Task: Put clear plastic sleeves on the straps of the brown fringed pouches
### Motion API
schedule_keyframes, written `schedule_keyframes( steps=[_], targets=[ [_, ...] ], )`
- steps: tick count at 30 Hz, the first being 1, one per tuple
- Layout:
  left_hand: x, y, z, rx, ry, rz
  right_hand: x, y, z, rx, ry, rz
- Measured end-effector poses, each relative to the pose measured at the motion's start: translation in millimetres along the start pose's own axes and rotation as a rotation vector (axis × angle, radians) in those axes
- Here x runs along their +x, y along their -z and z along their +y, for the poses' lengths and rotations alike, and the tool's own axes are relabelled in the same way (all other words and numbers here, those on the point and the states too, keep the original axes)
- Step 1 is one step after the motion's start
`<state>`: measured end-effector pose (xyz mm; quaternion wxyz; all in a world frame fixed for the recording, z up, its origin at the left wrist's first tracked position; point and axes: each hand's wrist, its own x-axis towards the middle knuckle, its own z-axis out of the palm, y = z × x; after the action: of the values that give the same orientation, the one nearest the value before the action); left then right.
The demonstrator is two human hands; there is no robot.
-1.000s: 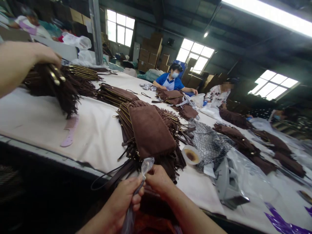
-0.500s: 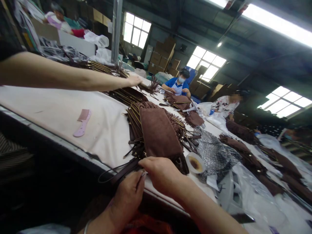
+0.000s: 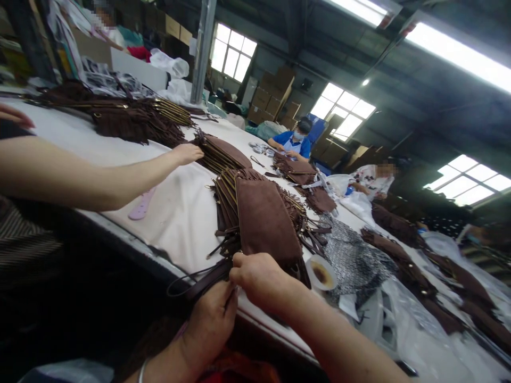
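The fingers of the left hand (image 3: 213, 311) and right hand (image 3: 255, 274) are curled in and meet at their tips; how tightly they close, and on what, I cannot tell, since the plastic-wrapped strip that showed between them a second ago is now hidden. That suggests close fingertip work on something small, rather than handling of the bags. The top brown bag (image 3: 269, 218) lies on its pile just beyond the right hand, in the same place on the surface (image 3: 181, 213). A dark cord (image 3: 175, 287) loops beside the left hand. Farther out, a co-worker's arm (image 3: 99, 170) has drawn back from over the farther stack (image 3: 225, 151) and now partly covers the pink comb (image 3: 139, 207).
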<state>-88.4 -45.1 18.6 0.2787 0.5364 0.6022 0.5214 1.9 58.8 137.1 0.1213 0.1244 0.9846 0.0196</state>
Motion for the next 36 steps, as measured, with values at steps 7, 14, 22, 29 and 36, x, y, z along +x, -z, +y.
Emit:
schedule_keyframes(
  steps=[7,14,22,29,36],
  targets=[
    [10,4.6,6,0.022,0.191,-0.023,-22,-42,-10,0.044,-0.1,0.26],
    [9,-5.7,10,-0.506,0.607,-0.166,-48,-85,-17,0.066,-0.15,0.492],
    [4,-5.0,18,-0.665,0.618,-0.289,-75,-111,-31,0.736,-0.529,0.782],
    [0,-13.7,19,-0.413,0.438,-0.216,-52,-102,-35,1.798,-0.838,0.595],
    [-3,-10.8,27,-0.702,0.613,-0.273,-43,-104,-37,2.348,-0.713,0.483]
  ],
)
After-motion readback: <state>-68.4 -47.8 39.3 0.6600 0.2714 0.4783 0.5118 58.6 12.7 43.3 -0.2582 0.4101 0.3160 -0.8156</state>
